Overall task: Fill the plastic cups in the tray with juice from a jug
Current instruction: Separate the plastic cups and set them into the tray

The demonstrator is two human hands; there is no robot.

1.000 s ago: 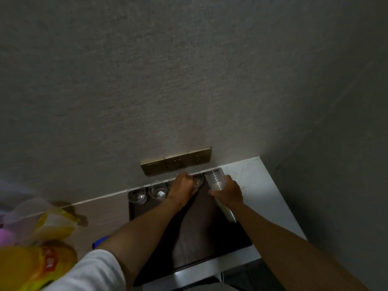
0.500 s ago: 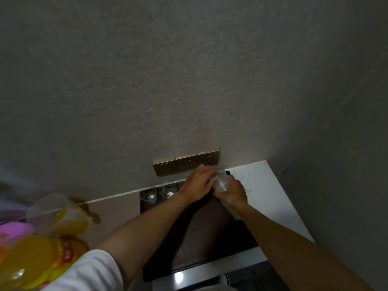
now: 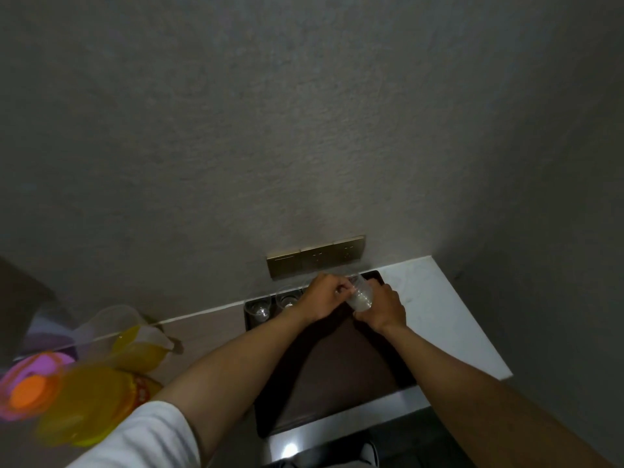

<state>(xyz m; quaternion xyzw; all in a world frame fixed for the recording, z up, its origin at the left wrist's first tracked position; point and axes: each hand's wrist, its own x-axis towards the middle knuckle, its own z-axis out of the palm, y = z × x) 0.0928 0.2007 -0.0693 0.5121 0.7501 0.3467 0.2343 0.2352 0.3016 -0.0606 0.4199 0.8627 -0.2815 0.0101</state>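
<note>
I am holding a stack of cups [image 3: 360, 296] in my right hand [image 3: 383, 307], fingers curled round its lower part, and my left hand [image 3: 322, 295] is pinching the top cup at the rim, apparently peeling it off the stack. Both hands are working over the far end of the tray [image 3: 337, 373], just below the wall sockets [image 3: 315, 260].

As for progress, I am judging that the task is at the laying-out stage. Two cups [image 3: 273, 304] are standing upright on the tray just left of my left hand, side by side along the far edge, and both are looking empty. My left hand may be hiding another beside them; I cannot tell. No juice is showing in any cup on the tray, so all the pouring is left to do, and most of the tray nearer me than my hands is lying bare.

The cups are looking clear, thin and light, so I am expecting them to tip easily and to cling together in the stack. The jug [image 3: 135, 342] is sitting well to the left of my left hand on the desk [image 3: 435, 298], clear plastic with yellow juice in its lower part. Nearer me than the jug, a yellow bottle [image 3: 87, 403] is appearing blurred.
</note>
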